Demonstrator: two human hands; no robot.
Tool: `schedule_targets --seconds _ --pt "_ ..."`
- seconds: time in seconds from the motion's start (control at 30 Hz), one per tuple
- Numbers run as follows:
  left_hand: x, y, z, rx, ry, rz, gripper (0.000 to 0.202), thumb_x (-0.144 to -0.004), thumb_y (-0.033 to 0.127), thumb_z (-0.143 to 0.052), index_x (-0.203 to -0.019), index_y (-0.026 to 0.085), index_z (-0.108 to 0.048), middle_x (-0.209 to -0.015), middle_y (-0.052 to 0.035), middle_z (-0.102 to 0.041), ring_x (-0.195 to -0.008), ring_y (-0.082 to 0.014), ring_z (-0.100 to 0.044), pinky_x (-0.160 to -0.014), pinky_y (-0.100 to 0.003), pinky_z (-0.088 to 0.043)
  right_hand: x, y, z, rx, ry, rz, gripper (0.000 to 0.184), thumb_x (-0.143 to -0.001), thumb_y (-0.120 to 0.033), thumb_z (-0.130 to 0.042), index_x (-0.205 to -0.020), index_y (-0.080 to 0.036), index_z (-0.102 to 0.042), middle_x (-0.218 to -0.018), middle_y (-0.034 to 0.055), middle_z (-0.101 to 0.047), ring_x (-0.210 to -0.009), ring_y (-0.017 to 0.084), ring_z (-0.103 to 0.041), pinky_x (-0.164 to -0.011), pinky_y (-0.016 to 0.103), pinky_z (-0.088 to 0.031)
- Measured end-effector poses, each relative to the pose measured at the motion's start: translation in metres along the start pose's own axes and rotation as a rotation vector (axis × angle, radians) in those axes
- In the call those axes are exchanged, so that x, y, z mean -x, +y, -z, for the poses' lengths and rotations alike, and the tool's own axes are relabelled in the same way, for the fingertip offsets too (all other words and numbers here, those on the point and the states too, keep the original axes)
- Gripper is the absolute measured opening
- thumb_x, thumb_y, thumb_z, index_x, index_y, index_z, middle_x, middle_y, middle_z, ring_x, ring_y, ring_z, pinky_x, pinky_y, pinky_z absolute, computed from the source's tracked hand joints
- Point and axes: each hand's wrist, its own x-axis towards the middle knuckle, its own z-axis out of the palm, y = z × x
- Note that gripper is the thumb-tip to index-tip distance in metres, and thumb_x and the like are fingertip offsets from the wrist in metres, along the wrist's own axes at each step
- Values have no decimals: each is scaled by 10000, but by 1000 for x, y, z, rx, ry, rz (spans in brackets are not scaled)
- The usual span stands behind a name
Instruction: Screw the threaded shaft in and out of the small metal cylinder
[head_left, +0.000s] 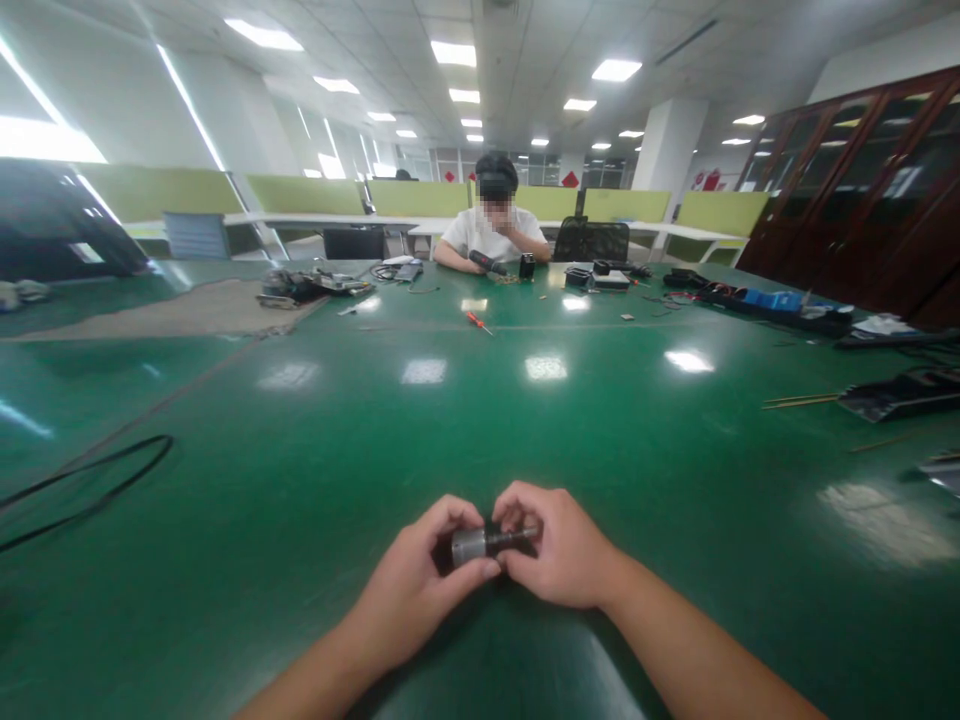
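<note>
Close to the table's near side, both hands hold a small metal cylinder with a thinner dark shaft (470,546). My left hand (416,570) is closed around its wide silver end, thumb in front and fingers behind. The narrow end points right, where my right hand (559,550) grips it between thumb and curled fingers. The part lies roughly level, just over or on the green tabletop (480,430); whether it touches cannot be made out. Fingers cover some of both ends.
A red-handled screwdriver (477,321) lies farther out. Across the table sits a person (491,225) beside a dark power tool (487,262). A black cable (127,480) loops at left. Tools and parts (780,302) line the right side, and a cluttered pile (307,284) stands far left.
</note>
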Motion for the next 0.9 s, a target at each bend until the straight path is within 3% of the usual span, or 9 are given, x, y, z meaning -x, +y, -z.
schedule_targets --seconds 0.33,0.67,0.9 --pt "1 -3 0 -9 -14 22 209 -857 376 -655 -970 218 -580 -871 -2 -624 -825 -201 -593 -743 -282 -432 2 2 -3 -15 12 22 248 -704 -120 -675 -919 -226 -611 -742 -27 -639 -628 128 -570 -589 228 -411" --pt "0 -4 0 16 2 39 192 -858 371 -653 -971 230 -587 -857 12 -640 -806 -197 -600 -723 -272 -432 3 0 -5 -28 14 -11 203 -731 -185 -714 -926 -217 -668 -659 -38 -612 -490 94 -464 -489 222 -352" --pt "0 -1 -2 -45 -14 47 160 -883 353 -645 -978 235 -590 -876 13 -646 -824 -198 -600 -738 -279 -424 2 1 -4 -30 53 -38 145 -706 -151 -721 -838 -208 -742 -647 -14 -656 -522 115 -519 -514 229 -379"
